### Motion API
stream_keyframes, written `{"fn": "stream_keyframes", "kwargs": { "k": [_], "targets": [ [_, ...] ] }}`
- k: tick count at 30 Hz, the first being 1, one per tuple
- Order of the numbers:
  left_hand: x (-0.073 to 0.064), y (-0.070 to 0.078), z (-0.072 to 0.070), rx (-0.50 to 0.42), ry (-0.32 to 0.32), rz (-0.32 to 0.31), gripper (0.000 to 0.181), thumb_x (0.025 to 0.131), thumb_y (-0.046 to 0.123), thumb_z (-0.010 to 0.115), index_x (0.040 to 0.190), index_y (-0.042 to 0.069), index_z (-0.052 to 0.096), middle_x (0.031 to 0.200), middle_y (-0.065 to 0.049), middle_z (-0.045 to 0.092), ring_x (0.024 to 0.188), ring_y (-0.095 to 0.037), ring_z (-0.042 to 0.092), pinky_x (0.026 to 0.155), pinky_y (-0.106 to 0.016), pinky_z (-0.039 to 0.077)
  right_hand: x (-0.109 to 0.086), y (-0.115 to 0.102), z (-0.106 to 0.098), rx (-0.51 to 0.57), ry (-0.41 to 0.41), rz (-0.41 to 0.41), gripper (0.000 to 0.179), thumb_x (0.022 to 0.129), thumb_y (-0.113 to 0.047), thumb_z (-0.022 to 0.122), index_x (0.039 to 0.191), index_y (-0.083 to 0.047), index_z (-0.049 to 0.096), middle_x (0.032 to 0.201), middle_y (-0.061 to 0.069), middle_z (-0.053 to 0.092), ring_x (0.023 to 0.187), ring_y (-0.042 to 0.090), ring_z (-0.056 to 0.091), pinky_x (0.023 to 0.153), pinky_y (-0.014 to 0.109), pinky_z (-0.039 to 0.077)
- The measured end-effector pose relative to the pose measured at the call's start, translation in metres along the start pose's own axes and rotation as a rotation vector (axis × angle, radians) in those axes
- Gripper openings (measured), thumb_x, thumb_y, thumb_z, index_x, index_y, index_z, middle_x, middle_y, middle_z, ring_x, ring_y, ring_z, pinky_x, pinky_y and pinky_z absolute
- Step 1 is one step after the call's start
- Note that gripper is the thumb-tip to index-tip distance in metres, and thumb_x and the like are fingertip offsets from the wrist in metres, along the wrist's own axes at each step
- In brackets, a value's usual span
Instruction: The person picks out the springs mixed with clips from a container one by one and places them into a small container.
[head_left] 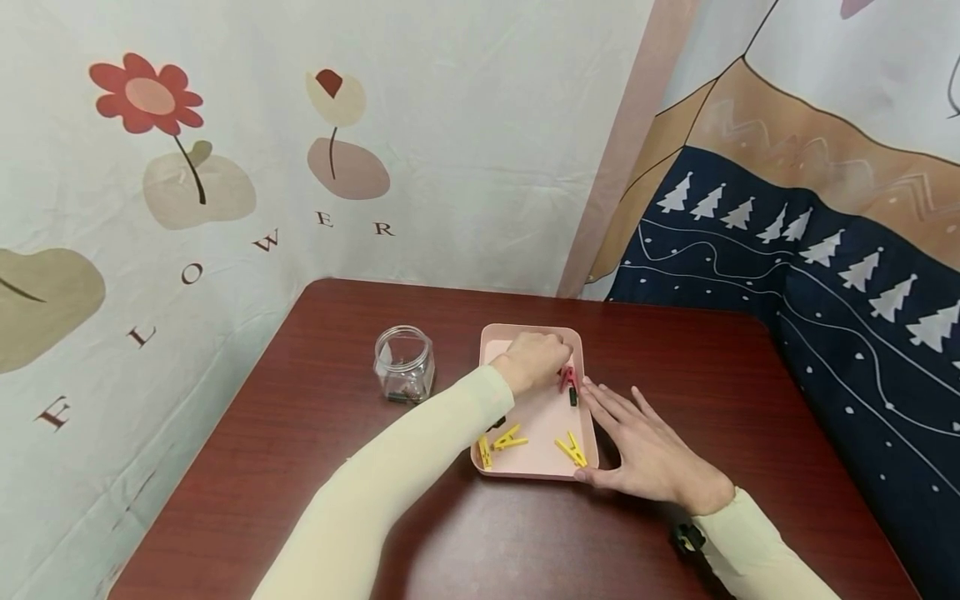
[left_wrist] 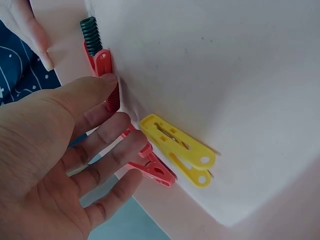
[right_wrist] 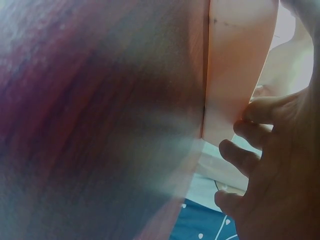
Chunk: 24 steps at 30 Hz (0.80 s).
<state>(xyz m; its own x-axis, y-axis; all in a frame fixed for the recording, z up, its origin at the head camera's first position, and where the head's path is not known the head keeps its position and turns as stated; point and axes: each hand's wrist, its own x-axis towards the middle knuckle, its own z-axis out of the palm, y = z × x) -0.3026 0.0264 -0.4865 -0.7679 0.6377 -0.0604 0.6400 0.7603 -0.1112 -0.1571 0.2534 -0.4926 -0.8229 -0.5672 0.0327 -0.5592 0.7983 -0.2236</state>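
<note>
Both sleeves reach in from the near edge of the dark red table, and between them sits a shallow pink tray holding plastic clothes pegs. Resting flat just outside the tray's right rim, the right hand has its fingers straight and spread, fingertips touching the rim and the thumb at the near right corner; it holds nothing and looks to be steadying the tray. Over the far half of the tray, the left hand has its fingers curled down onto a red peg. The left wrist view shows the thumb and fingers closing loosely around this peg, touching it, though whether it is firmly pinched I cannot tell. Beside it lie a second red peg with a dark green one at the tray's right wall, and a yellow peg lies against the red one. Three more yellow pegs lie at the near end of the tray. Left of the tray stands a small glass jar, open at the top, with a few dark items at the bottom. By my reading, the step in hand is picking one peg out of the tray; the next move calls for a firm pinch on the red peg alone, clear of the yellow one touching it.
</note>
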Motion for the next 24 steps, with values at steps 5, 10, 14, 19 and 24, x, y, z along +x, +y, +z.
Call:
{"fn": "stream_keyframes", "kwargs": {
  "k": [5, 10, 14, 19, 24],
  "targets": [
    [-0.014, 0.004, -0.019, 0.005, -0.025, -0.004, 0.026, 0.115, 0.034, 0.075, 0.136, 0.020, 0.081, 0.128, 0.001, 0.083, 0.112, -0.013, 0.082, 0.100, -0.039, 0.071, 0.000, -0.001, 0.000, 0.005, 0.003, 0.003, 0.123, 0.094, -0.088, 0.074, 0.185, -0.016, 0.033, 0.193, 0.005, 0.035, 0.176, 0.039, 0.041, 0.140, 0.081, 0.025],
    [-0.030, 0.007, -0.035, 0.020, 0.002, -0.014, 0.028, 0.118, 0.029, 0.071, 0.142, 0.019, 0.079, 0.139, 0.000, 0.080, 0.124, -0.014, 0.081, 0.116, -0.042, 0.065, -0.001, -0.001, 0.000, 0.008, 0.007, 0.006, 0.123, 0.094, -0.088, 0.075, 0.185, -0.017, 0.033, 0.193, 0.005, 0.035, 0.176, 0.038, 0.042, 0.140, 0.081, 0.025],
    [-0.038, 0.007, -0.045, 0.003, 0.009, -0.017, 0.033, 0.117, 0.031, 0.072, 0.147, 0.019, 0.077, 0.156, -0.004, 0.076, 0.141, -0.021, 0.077, 0.129, -0.051, 0.057, -0.001, 0.000, -0.001, 0.006, 0.004, 0.011, 0.124, 0.093, -0.088, 0.074, 0.185, -0.017, 0.032, 0.193, 0.005, 0.034, 0.176, 0.038, 0.042, 0.140, 0.081, 0.025],
    [-0.046, 0.005, -0.052, 0.012, 0.025, -0.019, 0.049, 0.114, 0.042, 0.077, 0.155, 0.018, 0.073, 0.163, -0.005, 0.072, 0.146, -0.025, 0.073, 0.128, -0.050, 0.057, 0.000, -0.001, -0.002, 0.009, 0.010, 0.011, 0.123, 0.093, -0.088, 0.075, 0.186, -0.018, 0.032, 0.193, 0.005, 0.036, 0.175, 0.039, 0.042, 0.139, 0.082, 0.026],
    [-0.054, 0.002, -0.054, 0.039, 0.066, -0.014, 0.048, 0.112, 0.047, 0.079, 0.152, 0.020, 0.075, 0.152, -0.002, 0.076, 0.135, -0.020, 0.075, 0.114, -0.043, 0.063, 0.000, -0.002, 0.000, 0.018, 0.013, 0.008, 0.123, 0.094, -0.085, 0.077, 0.186, -0.018, 0.032, 0.193, 0.005, 0.036, 0.175, 0.039, 0.043, 0.139, 0.083, 0.027]
  ]
}}
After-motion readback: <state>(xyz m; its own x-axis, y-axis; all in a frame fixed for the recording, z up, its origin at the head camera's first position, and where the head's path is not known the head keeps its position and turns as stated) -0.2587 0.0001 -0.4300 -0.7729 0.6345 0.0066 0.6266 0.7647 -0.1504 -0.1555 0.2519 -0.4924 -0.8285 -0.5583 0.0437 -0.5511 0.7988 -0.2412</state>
